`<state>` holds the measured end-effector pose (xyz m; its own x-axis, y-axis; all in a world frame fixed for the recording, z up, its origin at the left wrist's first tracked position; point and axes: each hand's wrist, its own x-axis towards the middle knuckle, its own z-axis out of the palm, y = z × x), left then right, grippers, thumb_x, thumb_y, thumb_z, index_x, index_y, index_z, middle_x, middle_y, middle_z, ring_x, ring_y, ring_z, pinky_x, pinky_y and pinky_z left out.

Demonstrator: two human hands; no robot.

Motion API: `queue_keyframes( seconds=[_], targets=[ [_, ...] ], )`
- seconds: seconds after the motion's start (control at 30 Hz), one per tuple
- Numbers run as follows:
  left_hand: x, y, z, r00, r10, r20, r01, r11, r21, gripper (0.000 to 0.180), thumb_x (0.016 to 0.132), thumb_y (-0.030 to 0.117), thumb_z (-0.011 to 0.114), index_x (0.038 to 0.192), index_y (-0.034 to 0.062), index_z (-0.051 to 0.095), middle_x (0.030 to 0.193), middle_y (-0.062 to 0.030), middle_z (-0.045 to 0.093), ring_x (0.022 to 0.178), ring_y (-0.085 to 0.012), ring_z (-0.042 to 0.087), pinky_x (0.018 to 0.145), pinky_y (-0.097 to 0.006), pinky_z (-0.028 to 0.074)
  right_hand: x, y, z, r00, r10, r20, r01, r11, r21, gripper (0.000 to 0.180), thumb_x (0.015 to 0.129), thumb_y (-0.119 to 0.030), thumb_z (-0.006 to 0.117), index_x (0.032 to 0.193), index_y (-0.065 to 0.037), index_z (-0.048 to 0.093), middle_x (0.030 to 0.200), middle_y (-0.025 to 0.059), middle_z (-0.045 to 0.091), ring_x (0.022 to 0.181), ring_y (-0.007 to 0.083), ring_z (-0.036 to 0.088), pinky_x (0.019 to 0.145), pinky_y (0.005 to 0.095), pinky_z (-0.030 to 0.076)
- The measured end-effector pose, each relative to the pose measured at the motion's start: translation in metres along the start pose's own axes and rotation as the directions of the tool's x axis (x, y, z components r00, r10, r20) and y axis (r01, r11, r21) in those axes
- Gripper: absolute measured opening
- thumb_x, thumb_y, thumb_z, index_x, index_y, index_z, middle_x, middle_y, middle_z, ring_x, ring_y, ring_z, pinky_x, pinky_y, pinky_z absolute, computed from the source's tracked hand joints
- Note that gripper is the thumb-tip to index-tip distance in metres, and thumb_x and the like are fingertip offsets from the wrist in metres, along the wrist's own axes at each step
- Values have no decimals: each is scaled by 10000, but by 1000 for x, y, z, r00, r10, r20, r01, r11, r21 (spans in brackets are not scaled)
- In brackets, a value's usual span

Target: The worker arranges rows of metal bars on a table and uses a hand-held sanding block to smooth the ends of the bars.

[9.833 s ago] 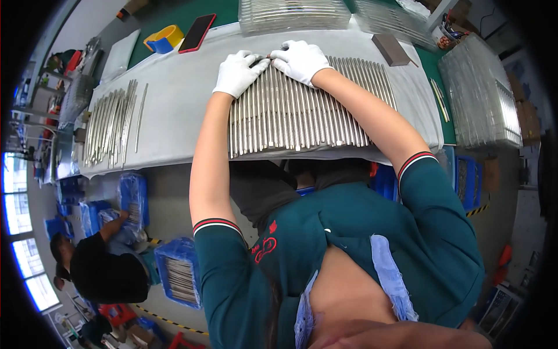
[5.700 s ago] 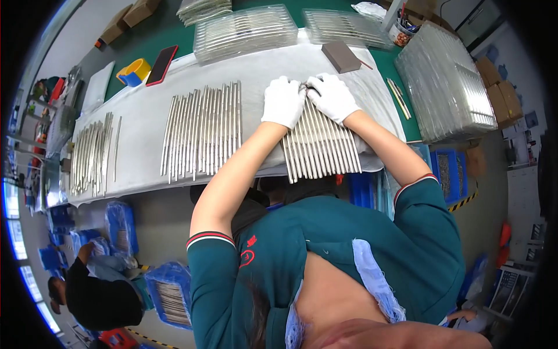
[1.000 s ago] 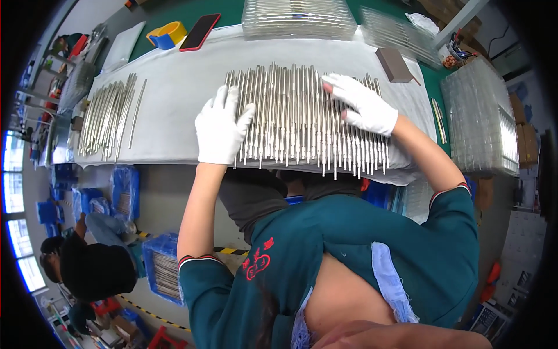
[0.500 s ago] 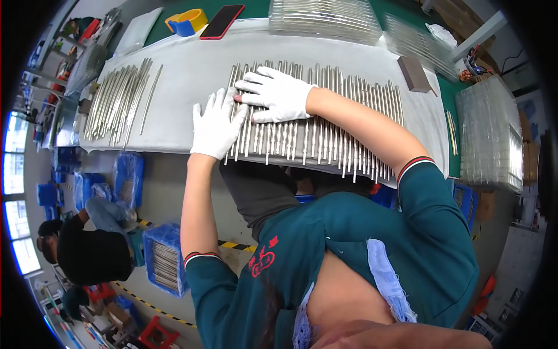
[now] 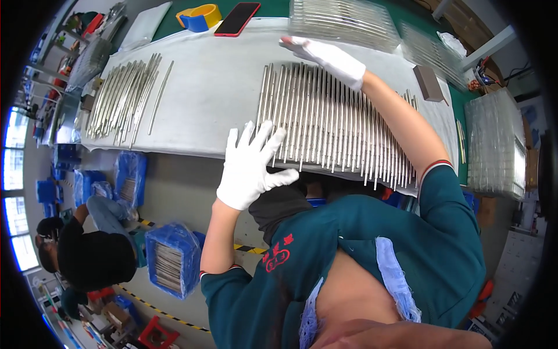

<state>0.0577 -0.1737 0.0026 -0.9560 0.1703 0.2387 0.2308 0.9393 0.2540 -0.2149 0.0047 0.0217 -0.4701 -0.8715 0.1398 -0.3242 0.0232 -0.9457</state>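
A row of thin silvery metal rods [image 5: 325,119] lies side by side on a white cloth [image 5: 206,87], the near ends uneven. My left hand [image 5: 250,166], in a white glove, has its fingers spread at the near left corner of the row, over the cloth's edge; whether it touches a rod I cannot tell. Above the far ends of the rods is my right hand [image 5: 332,59], also gloved and seen edge-on. Its fingers are stretched out to the left, a bare fingertip shows, and nothing is in it. A looser heap of similar rods [image 5: 123,98] lies at the left.
At the back are a yellow and blue tape roll [image 5: 201,17], a red-edged phone [image 5: 237,19] and clear plastic trays [image 5: 343,22]. A brown block [image 5: 428,83] sits at the right, near stacked trays [image 5: 494,142]. Blue-lined bins [image 5: 171,259] and a seated person [image 5: 96,250] are at lower left.
Both hands have come off the left part of the rod row. My left hand moved nearer and right with fingers spread; my right hand moved up toward the far ends. The whole view shifted slightly.
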Motion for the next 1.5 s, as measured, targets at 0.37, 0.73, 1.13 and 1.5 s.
queue_keyframes(
  seconds=[0.37,0.73,1.13,1.5],
  targets=[
    [7,-3,13,993,92,-80,-85,992,88,985,700,807,638,1406,120,609,1409,-204,584,1292,-485,514,1141,-627,313,87,38,31,977,23,213,-146,798,585,713,1076,-558,424,1555,-34,365,1601,124,399,1479,276,397,1241,421,342],
    [39,50,31,976,215,-21,-216,975,-60,906,762,706,685,1463,148,550,1447,-221,539,1322,-474,491,1147,-582,339,25,34,-19,977,136,165,-212,720,661,818,1018,-590,540,1520,38,384,1548,250,424,1464,312,413,1247,432,349],
    [57,111,50,910,414,21,-405,900,-160,953,734,671,742,1479,118,523,1457,-222,511,1345,-473,464,1166,-573,324,-35,37,-60,972,212,98,-228,769,597,883,991,-670,519,1525,22,394,1525,214,472,1408,295,484,1203,395,409],
    [64,153,57,844,531,76,-506,835,-215,992,722,672,763,1513,139,493,1506,-233,481,1395,-465,436,1201,-575,286,-90,33,-94,941,330,-69,-243,806,539,882,983,-681,528,1511,17,415,1472,199,548,1377,302,535,1159,395,463]
  ],
)
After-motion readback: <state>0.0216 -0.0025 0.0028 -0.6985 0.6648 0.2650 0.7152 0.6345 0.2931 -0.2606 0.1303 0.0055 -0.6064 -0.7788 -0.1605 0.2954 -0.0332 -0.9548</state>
